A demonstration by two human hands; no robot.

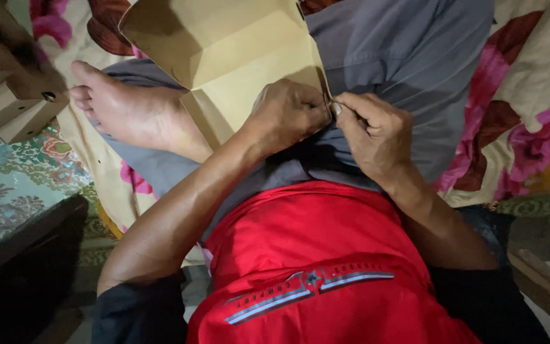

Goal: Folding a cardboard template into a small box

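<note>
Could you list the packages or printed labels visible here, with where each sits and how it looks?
Folded cardboard box: on the lap, plain tan, flaps partly folded, its lower edge gripped by the left hand and pinched by the right hand.
Stacked cardboard boxes: upper left, tan, closed.
Printed emblem: on the red shirt, grey stripes with a star.

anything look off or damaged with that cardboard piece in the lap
Nothing stands out. The tan cardboard piece looks creased along folds but not torn; the left hand and right hand pinch its lower corner over the grey trousers.
</note>
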